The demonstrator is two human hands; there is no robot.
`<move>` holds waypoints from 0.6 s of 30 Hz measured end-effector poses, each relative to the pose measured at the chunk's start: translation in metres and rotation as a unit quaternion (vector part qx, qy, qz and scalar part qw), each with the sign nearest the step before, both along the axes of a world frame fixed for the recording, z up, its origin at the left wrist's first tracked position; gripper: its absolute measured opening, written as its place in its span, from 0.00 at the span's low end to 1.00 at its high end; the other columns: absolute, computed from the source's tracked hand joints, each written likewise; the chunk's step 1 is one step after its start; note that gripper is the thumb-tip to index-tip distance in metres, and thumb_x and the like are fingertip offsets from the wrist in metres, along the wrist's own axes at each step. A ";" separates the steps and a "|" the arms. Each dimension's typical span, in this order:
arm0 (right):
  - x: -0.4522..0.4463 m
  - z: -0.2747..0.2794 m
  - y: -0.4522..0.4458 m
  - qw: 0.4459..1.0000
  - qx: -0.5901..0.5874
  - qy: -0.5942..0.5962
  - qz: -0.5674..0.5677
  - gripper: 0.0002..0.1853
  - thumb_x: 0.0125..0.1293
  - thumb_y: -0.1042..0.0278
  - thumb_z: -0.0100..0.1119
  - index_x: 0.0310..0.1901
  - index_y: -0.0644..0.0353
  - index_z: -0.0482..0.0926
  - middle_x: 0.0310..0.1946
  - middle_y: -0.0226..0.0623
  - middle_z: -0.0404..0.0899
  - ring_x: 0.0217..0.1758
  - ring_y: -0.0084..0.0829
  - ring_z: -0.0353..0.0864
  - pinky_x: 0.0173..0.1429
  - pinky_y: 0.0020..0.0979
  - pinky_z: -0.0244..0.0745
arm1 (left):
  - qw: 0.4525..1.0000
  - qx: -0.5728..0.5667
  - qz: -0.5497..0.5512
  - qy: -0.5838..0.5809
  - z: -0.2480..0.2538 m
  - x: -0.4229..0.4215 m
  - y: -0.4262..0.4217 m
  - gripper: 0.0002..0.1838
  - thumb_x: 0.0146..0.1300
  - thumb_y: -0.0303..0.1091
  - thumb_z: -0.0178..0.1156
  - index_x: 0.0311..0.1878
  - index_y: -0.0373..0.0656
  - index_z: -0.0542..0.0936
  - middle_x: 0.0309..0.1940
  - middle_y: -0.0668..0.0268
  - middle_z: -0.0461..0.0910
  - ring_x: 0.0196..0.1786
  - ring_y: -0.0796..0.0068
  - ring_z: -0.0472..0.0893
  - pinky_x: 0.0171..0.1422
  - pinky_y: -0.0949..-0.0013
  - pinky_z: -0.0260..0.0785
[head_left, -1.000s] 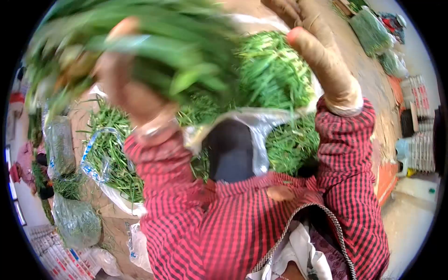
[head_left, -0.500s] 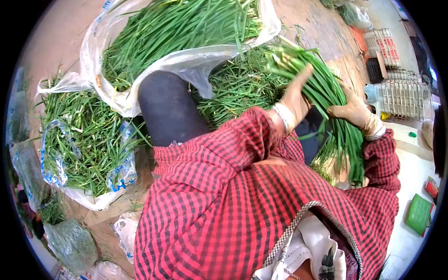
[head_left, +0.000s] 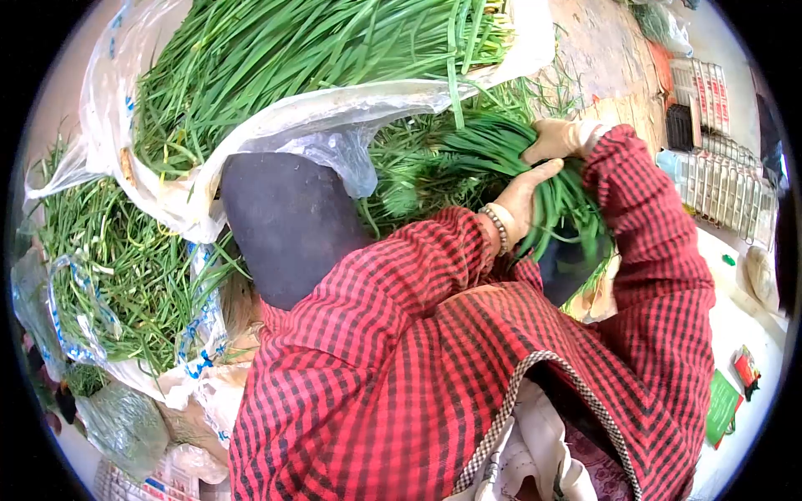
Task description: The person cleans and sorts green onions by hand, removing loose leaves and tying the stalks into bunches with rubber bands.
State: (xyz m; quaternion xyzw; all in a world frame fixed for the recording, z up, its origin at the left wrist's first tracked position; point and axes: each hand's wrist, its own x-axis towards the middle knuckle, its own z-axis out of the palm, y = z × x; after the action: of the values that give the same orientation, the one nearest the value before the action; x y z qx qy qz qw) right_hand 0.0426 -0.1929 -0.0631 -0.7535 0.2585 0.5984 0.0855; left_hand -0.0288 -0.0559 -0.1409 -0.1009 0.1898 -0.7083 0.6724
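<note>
A bunch of long green stalks [head_left: 493, 146] is held between my two hands at centre right. My left hand [head_left: 522, 200], with a beaded bracelet at the wrist, wraps the bunch from the near side. On its far right side, my right hand [head_left: 555, 140] in a pale glove grips the same stalks. Under and behind the bunch lie loose green stalks [head_left: 409, 159]. A large pile of long stalks [head_left: 317, 50] rests on a clear plastic sheet [head_left: 276, 125] at the top.
My dark-covered knee [head_left: 288, 217] is left of centre. A bag of loose greens [head_left: 117, 267] stands at the left, with a filled plastic bag [head_left: 125, 426] below it. Wire racks [head_left: 727, 188] and a green packet [head_left: 720, 407] are at the right.
The bunch has turned, its hanging end swinging from the lower right towards the loose stalks on the left. Both hands still hold it. The view has shifted, bringing the large pile nearer.
</note>
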 end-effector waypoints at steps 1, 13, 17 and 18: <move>-0.006 0.005 -0.004 0.999 -0.006 -0.054 -0.004 0.36 0.45 0.47 0.67 0.49 0.72 0.80 0.43 0.52 0.84 0.45 0.40 0.84 0.52 0.36 0.77 | 0.997 -0.013 0.070 -0.008 0.016 0.001 -0.006 0.16 0.67 0.40 0.59 0.51 0.39 0.77 0.47 0.58 0.82 0.48 0.61 0.82 0.57 0.57 0.74; 0.002 0.047 -0.009 0.987 0.047 -0.039 -0.146 0.51 0.50 0.36 0.72 0.63 0.72 0.67 0.56 0.50 0.76 0.58 0.35 0.75 0.61 0.36 0.73 | 0.998 -0.010 0.030 -0.045 0.036 0.006 -0.018 0.12 0.67 0.34 0.59 0.51 0.40 0.78 0.47 0.63 0.81 0.50 0.67 0.81 0.58 0.61 0.74; -0.008 0.059 -0.014 0.980 0.132 0.045 -0.143 0.50 0.48 0.35 0.73 0.63 0.66 0.69 0.57 0.50 0.74 0.61 0.37 0.72 0.66 0.37 0.67 | 0.987 -0.146 0.058 0.019 0.007 -0.046 -0.039 0.18 0.67 0.32 0.58 0.57 0.34 0.75 0.50 0.62 0.81 0.49 0.69 0.82 0.57 0.67 0.74; -0.017 0.056 -0.015 0.980 0.131 0.044 -0.144 0.50 0.48 0.35 0.73 0.63 0.66 0.69 0.57 0.50 0.74 0.61 0.37 0.72 0.66 0.37 0.67 | 0.960 -0.088 0.156 -0.216 -0.004 -0.074 -0.054 0.17 0.67 0.33 0.57 0.55 0.32 0.76 0.50 0.60 0.81 0.48 0.68 0.82 0.55 0.68 0.74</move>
State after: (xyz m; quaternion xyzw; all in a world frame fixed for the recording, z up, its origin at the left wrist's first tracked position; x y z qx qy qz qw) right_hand 0.0254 -0.2083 -0.0068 -0.6640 0.2869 0.6408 0.2572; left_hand -0.1028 -0.1098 -0.1448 -0.0329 -0.0414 -0.6131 0.7882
